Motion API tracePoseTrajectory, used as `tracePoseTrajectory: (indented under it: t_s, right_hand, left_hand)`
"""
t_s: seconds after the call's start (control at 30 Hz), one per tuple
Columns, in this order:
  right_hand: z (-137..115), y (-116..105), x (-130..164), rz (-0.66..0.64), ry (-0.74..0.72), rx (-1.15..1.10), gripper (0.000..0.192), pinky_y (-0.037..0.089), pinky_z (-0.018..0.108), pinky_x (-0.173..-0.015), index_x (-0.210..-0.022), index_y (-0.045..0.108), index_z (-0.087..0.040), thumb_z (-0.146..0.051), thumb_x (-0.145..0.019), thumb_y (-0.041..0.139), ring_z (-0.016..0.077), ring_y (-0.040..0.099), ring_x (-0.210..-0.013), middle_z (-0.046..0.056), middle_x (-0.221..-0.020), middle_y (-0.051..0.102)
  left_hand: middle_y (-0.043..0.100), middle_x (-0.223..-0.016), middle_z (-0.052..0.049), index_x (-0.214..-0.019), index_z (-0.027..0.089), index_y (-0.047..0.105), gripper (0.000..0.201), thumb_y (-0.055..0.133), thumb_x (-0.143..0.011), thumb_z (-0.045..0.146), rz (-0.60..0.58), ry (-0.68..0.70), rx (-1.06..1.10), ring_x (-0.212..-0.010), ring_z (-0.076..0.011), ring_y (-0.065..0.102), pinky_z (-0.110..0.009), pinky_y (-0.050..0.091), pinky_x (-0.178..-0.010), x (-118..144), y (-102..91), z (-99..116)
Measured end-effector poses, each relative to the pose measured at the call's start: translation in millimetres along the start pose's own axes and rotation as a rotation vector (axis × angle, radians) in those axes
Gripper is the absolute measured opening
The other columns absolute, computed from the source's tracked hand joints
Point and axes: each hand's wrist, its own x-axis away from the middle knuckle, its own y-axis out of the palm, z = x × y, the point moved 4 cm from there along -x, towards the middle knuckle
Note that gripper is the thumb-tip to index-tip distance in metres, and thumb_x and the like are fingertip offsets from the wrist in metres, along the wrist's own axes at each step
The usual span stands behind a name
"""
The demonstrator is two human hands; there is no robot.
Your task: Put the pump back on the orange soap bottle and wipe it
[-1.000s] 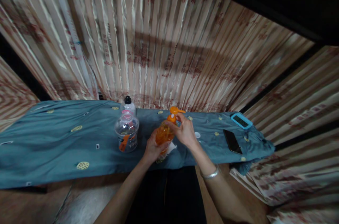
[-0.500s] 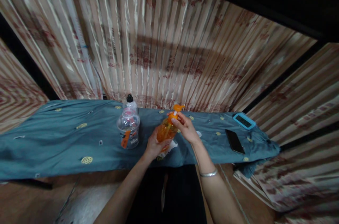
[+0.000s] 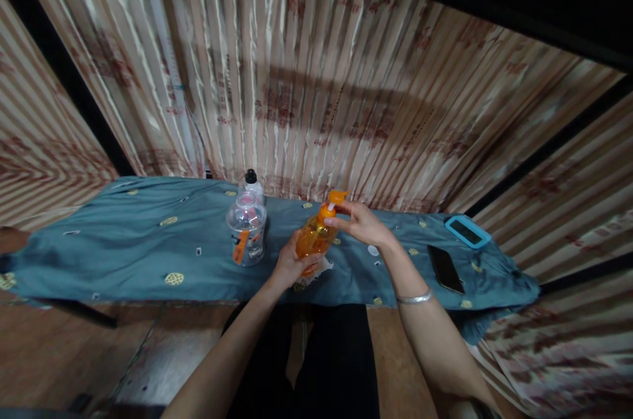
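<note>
The left hand (image 3: 289, 264) grips the orange bottle (image 3: 311, 241) low on its body, above the near edge of the blue cloth (image 3: 123, 254). The right hand (image 3: 363, 224) pinches the pump top (image 3: 332, 202), which now stands lifted off the neck, its tube showing, so the bottle looks opened.

Head view, worn on my head: faces forward and down over my hands (image 3: 326, 241), close to the table (image 3: 123, 254).

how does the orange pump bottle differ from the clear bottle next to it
The orange pump bottle is tinted orange with a pump top; the clear bottle is colourless with an orange label. The left hand grips the pump bottle, with the right hand at its pump; the clear bottle stands untouched. Both are see-through plastic.
</note>
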Motion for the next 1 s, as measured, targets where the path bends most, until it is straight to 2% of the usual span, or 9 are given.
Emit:
tracePoseTrajectory:
  t_s: [0.13, 0.27, 0.33, 0.47, 0.63, 0.83, 1.0]
  right_hand:
    - [4, 1, -1, 0.065, 0.011, -0.21, 0.05, 0.05, 0.046, -0.102, -0.105, 0.073, -0.016, -0.058, -0.079, 0.078, 0.0307, 0.069, -0.11, 0.01, -0.113, 0.075]
    - [14, 11, -1, 0.102, 0.047, -0.384, 0.055, 0.051, 0.044, -0.103, -0.101, 0.072, -0.019, -0.064, -0.072, 0.083, 0.0281, 0.07, -0.108, 0.008, -0.11, 0.076]
    - [15, 13, -1, 0.097, 0.03, -0.337, 0.052, 0.051, 0.045, -0.102, -0.098, 0.071, -0.019, -0.064, -0.075, 0.081, 0.0292, 0.07, -0.108, 0.008, -0.109, 0.075]
    - [12, 10, -4, 0.064, -0.037, -0.101, 0.044, 0.049, 0.049, -0.102, -0.098, 0.07, -0.018, -0.06, -0.084, 0.073, 0.0323, 0.069, -0.108, 0.009, -0.109, 0.074]
    - [17, 6, -10, -0.012, 0.002, -0.147, 0.053, 0.048, 0.052, -0.103, -0.111, 0.067, -0.013, -0.057, -0.083, 0.067, 0.0346, 0.067, -0.112, 0.015, -0.116, 0.072]
    - [12, 6, -9, -0.061, -0.047, -0.128, 0.037, 0.049, 0.047, -0.103, -0.104, 0.068, -0.019, -0.052, -0.086, 0.069, 0.0313, 0.068, -0.113, 0.009, -0.114, 0.073]
    - [4, 5, -10, -0.072, -0.056, -0.048, 0.044, 0.05, 0.047, -0.1, -0.1, 0.065, -0.018, -0.06, -0.087, 0.064, 0.0334, 0.069, -0.109, 0.011, -0.11, 0.073]
  left_hand:
    - [0.077, -0.114, -0.004, -0.115, 0.022, 0.062, 0.055, 0.086, -0.067, 0.034, 0.006, -0.009, -0.003, -0.105, -0.0254, 0.073, -0.04, 0.056, -0.097, 2, -1.1, 4]
    - [0.078, -0.111, -0.004, -0.118, 0.022, 0.062, 0.058, 0.086, -0.066, 0.032, 0.002, -0.025, 0.015, -0.103, -0.0245, 0.073, -0.038, 0.058, -0.094, 2, -0.8, 7]
    - [0.079, -0.11, -0.004, -0.118, 0.021, 0.062, 0.058, 0.087, -0.066, 0.032, 0.002, -0.03, 0.029, -0.102, -0.0245, 0.074, -0.038, 0.059, -0.092, 2, -0.5, 8]
    - [0.079, -0.11, -0.005, -0.118, 0.021, 0.063, 0.057, 0.086, -0.067, 0.032, 0.016, -0.021, 0.022, -0.101, -0.025, 0.074, -0.039, 0.059, -0.091, 1, -1.2, 8]
    - [0.079, -0.109, -0.005, -0.116, 0.02, 0.062, 0.056, 0.086, -0.066, 0.029, 0.004, -0.016, 0.048, -0.101, -0.0251, 0.075, -0.039, 0.059, -0.092, 0, -0.7, 10]
    - [0.078, -0.111, -0.005, -0.115, 0.02, 0.061, 0.054, 0.085, -0.067, 0.027, -0.012, -0.037, 0.071, -0.104, -0.0256, 0.075, -0.04, 0.059, -0.095, 2, 0.7, 11]
    - [0.078, -0.109, -0.004, -0.115, 0.02, 0.061, 0.053, 0.084, -0.068, 0.028, 0.0, -0.028, 0.078, -0.103, -0.0277, 0.075, -0.041, 0.059, -0.094, 2, 0.5, 8]
